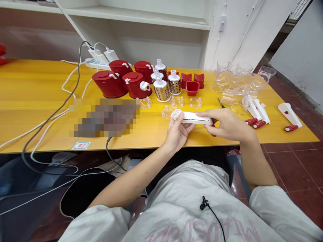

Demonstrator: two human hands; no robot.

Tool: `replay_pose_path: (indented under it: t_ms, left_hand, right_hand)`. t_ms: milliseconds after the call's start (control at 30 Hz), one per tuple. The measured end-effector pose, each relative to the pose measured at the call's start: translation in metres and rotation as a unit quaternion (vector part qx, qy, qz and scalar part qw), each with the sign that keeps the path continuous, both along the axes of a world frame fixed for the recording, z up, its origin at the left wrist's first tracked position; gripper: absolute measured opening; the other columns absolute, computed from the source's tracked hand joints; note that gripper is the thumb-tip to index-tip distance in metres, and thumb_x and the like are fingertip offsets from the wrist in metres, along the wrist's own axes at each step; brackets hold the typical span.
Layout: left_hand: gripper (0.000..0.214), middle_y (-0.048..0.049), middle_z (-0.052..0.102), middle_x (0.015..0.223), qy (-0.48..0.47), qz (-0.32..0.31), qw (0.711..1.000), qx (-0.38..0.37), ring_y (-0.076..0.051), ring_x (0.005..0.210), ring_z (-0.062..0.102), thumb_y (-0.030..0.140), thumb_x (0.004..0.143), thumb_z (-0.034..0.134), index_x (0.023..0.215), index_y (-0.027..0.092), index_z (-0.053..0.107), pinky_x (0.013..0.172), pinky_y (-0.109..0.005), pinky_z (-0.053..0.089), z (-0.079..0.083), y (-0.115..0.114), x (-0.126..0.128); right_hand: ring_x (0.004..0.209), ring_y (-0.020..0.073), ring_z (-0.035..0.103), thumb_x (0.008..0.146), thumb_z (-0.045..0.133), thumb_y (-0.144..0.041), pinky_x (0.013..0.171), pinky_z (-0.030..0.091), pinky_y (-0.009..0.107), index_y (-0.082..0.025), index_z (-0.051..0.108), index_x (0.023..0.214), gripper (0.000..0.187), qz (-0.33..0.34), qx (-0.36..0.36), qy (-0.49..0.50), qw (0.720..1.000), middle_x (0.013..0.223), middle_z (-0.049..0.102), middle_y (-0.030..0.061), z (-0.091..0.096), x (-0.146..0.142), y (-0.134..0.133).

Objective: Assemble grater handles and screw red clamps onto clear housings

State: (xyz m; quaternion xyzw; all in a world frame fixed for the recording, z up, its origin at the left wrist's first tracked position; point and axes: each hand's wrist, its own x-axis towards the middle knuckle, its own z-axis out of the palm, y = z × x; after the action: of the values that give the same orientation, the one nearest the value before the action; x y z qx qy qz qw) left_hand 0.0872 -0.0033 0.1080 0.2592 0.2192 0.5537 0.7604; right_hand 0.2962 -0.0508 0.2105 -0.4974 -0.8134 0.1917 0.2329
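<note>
Both hands hold one white crank handle [192, 117] level above the front edge of the yellow table [32, 97]. My left hand [178, 132] grips its ringed left end from below. My right hand [227, 125] is closed over its right end, where a bit of red knob shows under the fingers. Just behind the handle lie several small clear plastic caps [178, 102]. More white handles with red knobs [257, 114] lie to the right, apart from my hands.
Red grater bodies [109, 84], steel drum blades [162, 90] and small red cups [192, 87] stand at the table's back middle. Clear plastic hoppers [238, 82] cluster at back right. A power strip [97, 58] and cables trail across the left side. Red tiled floor lies right.
</note>
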Motion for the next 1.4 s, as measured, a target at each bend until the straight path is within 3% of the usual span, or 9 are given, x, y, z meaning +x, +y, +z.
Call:
replay_pose_path:
  t_ms: [167, 300, 433, 567, 700, 967, 1100, 1233, 1400]
  left_hand:
    - [0.074, 0.0051, 0.088, 0.100, -0.009, 0.025, 0.999, -0.023, -0.016, 0.088, 0.087, 0.039, 0.070, 0.114, 0.118, 0.027, 0.059, 0.074, -0.020, 0.070, 0.005, -0.002, 0.003]
    - [0.058, 0.0007, 0.089, 0.100, -0.002, 0.026, 0.999, -0.040, -0.015, 0.085, 0.088, 0.028, 0.081, 0.107, 0.117, 0.024, 0.062, 0.073, -0.019, 0.069, 0.010, -0.003, 0.003]
    - [0.048, 0.0030, 0.088, 0.094, -0.001, 0.042, 0.997, -0.061, -0.015, 0.083, 0.087, 0.018, 0.086, 0.101, 0.116, 0.024, 0.064, 0.078, -0.020, 0.069, 0.011, -0.002, 0.003]
    - [0.056, -0.0004, 0.090, 0.102, 0.003, 0.040, 0.997, -0.059, -0.019, 0.093, 0.089, 0.016, 0.088, 0.099, 0.131, 0.025, 0.064, 0.088, -0.026, 0.070, 0.011, -0.003, 0.004]
    - [0.064, -0.0045, 0.091, 0.110, -0.016, 0.035, 0.998, -0.056, -0.020, 0.097, 0.090, 0.009, 0.088, 0.095, 0.139, 0.025, 0.060, 0.087, -0.025, 0.071, 0.013, -0.004, 0.004]
    - [0.039, -0.0027, 0.089, 0.107, -0.031, 0.009, 0.996, -0.081, -0.017, 0.102, 0.088, 0.013, 0.094, 0.095, 0.123, 0.021, 0.070, 0.093, -0.022, 0.069, 0.012, -0.001, 0.004]
    - [0.042, 0.0003, 0.089, 0.104, -0.041, 0.019, 0.997, -0.064, -0.017, 0.098, 0.087, 0.016, 0.085, 0.104, 0.110, 0.022, 0.072, 0.088, -0.023, 0.069, 0.008, -0.002, 0.003]
    - [0.043, -0.0005, 0.088, 0.101, -0.042, 0.031, 0.997, -0.050, -0.018, 0.100, 0.086, 0.021, 0.080, 0.109, 0.101, 0.021, 0.072, 0.090, -0.026, 0.070, 0.005, -0.001, 0.004]
    - [0.053, -0.0006, 0.087, 0.100, -0.033, 0.049, 0.997, -0.040, -0.019, 0.095, 0.085, 0.027, 0.071, 0.115, 0.102, 0.021, 0.072, 0.087, -0.026, 0.067, 0.003, 0.000, 0.003]
  right_hand:
    - [0.081, -0.0056, 0.053, 0.094, 0.063, -0.024, 0.084, 0.038, 0.008, -0.021, 0.078, 0.144, 0.052, 0.019, 0.025, -0.005, 0.999, 0.102, 0.079, 0.0015, -0.004, -0.004, 0.000]
    - [0.089, -0.0046, 0.057, 0.094, 0.063, -0.023, 0.088, 0.040, 0.010, -0.026, 0.078, 0.143, 0.052, 0.033, 0.033, -0.005, 0.999, 0.115, 0.080, 0.0005, -0.008, -0.006, 0.001]
    - [0.106, -0.0014, 0.065, 0.091, 0.060, -0.017, 0.094, 0.047, 0.010, -0.024, 0.070, 0.152, 0.062, 0.047, 0.030, -0.006, 0.998, 0.139, 0.077, 0.0022, -0.011, -0.006, 0.006]
    - [0.096, -0.0033, 0.062, 0.093, 0.057, -0.017, 0.089, 0.047, 0.009, -0.025, 0.063, 0.159, 0.067, 0.050, 0.011, -0.011, 0.999, 0.145, 0.075, 0.0015, -0.015, -0.003, 0.010]
    - [0.094, -0.0045, 0.063, 0.092, 0.059, -0.017, 0.086, 0.044, 0.008, -0.026, 0.064, 0.160, 0.069, 0.056, -0.018, -0.020, 0.998, 0.140, 0.078, -0.0004, -0.019, 0.001, 0.014]
    - [0.130, 0.0029, 0.073, 0.097, 0.060, -0.026, 0.115, 0.055, 0.015, -0.034, 0.065, 0.162, 0.065, 0.036, -0.019, -0.021, 0.999, 0.157, 0.070, -0.0045, -0.017, -0.007, 0.013]
    - [0.127, 0.0031, 0.075, 0.099, 0.065, -0.035, 0.115, 0.058, 0.015, -0.033, 0.062, 0.165, 0.066, 0.048, -0.017, -0.016, 0.999, 0.152, 0.073, -0.0018, -0.017, -0.010, 0.010]
    - [0.142, 0.0089, 0.073, 0.096, 0.073, -0.058, 0.125, 0.061, 0.022, -0.030, 0.062, 0.165, 0.075, 0.045, -0.013, -0.005, 0.999, 0.162, 0.066, -0.0001, -0.020, -0.015, 0.009]
    - [0.126, 0.0063, 0.076, 0.100, 0.062, -0.068, 0.112, 0.063, 0.019, -0.026, 0.067, 0.161, 0.074, 0.020, -0.005, 0.012, 1.000, 0.154, 0.071, 0.0040, -0.025, -0.027, 0.008]
